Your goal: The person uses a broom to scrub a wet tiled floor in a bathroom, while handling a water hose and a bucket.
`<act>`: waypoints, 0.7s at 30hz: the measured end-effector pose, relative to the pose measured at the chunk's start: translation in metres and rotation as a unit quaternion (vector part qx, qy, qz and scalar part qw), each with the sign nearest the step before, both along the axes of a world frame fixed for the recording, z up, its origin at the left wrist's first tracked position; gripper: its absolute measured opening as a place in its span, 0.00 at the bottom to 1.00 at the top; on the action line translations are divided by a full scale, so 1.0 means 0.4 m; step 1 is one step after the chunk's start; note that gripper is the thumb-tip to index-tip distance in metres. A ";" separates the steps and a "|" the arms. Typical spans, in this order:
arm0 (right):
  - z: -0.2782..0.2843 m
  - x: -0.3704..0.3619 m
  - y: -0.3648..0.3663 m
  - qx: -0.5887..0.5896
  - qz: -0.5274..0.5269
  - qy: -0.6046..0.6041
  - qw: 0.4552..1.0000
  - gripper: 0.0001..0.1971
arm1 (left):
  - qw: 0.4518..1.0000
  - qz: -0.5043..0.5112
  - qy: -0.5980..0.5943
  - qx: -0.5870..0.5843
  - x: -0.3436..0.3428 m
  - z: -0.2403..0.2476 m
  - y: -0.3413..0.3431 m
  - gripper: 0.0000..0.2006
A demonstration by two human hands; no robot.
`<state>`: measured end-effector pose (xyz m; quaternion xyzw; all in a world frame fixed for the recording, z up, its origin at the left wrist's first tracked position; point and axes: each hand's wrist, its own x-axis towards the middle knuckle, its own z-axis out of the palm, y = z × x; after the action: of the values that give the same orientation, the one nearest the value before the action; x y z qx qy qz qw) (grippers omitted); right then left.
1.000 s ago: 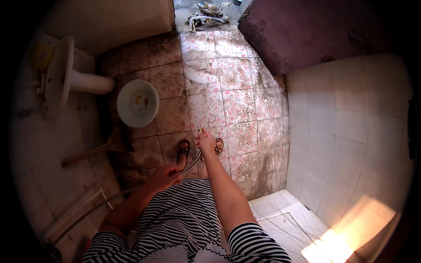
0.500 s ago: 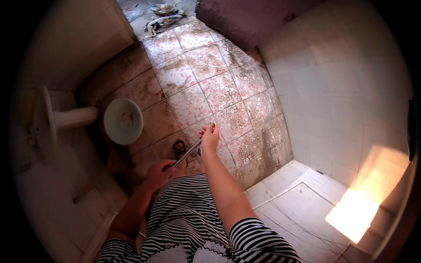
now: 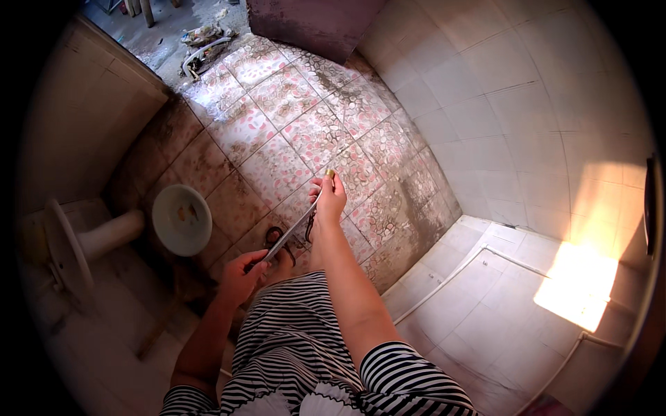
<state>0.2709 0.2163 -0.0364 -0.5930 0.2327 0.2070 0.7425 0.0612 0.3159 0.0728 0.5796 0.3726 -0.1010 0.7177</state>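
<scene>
A thin silver-grey length that looks like a hose (image 3: pixel 294 228) runs slantwise between my two hands. My left hand (image 3: pixel 244 276) is closed around its lower end, close to my striped clothing. Further out, my right hand (image 3: pixel 330 199) grips the upper end, and a small brass-coloured piece (image 3: pixel 329 172) sticks up between thumb and forefinger. I cannot tell whether that piece is joined to the hose. Below the hose, my feet in dark sandals (image 3: pixel 279 244) stand on the tiled floor.
A whitish bucket (image 3: pixel 182 220) with something orange-brown inside stands at the left, by a pedestal washbasin (image 3: pixel 111 236). Rubbish and a bent pale pipe (image 3: pixel 201 54) lie beyond the patterned floor tiles (image 3: pixel 277 156). A purple-brown door panel (image 3: pixel 312 24) stands at the top. White pipes (image 3: pixel 444 286) run along the right wall.
The view has swung, so bucket, basin and rubbish appear shifted left. Both hands keep hold of the hose, a little higher in the picture on the right, and the brass-coloured piece shows more plainly.
</scene>
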 end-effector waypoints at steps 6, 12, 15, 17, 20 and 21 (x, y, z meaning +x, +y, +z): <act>0.093 0.088 0.010 0.033 -0.016 -0.025 0.999 0.20 | 0.999 -0.010 -0.046 0.018 0.061 0.058 -0.001 0.16; 0.138 0.130 -0.020 0.010 -0.022 -0.079 0.997 0.17 | 0.997 0.010 -0.071 -0.023 0.095 0.103 -0.009 0.16; 0.173 0.140 -0.039 0.012 -0.012 -0.060 0.998 0.18 | 0.997 0.002 -0.072 -0.028 0.117 0.144 -0.014 0.15; 0.174 0.146 -0.057 0.015 -0.024 -0.069 0.997 0.18 | 0.996 -0.008 -0.089 -0.027 0.119 0.147 -0.024 0.15; 0.187 0.138 -0.078 0.023 -0.043 -0.055 0.997 0.17 | 0.994 -0.019 -0.101 -0.030 0.112 0.146 -0.030 0.15; 0.195 0.130 -0.087 0.028 -0.048 -0.030 0.998 0.15 | 0.995 -0.017 -0.095 -0.035 0.108 0.148 -0.034 0.15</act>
<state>0.3229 0.1816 0.0415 -0.5658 0.2325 0.1594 0.7748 0.1045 0.3024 0.1319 0.5675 0.2890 -0.0699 0.7678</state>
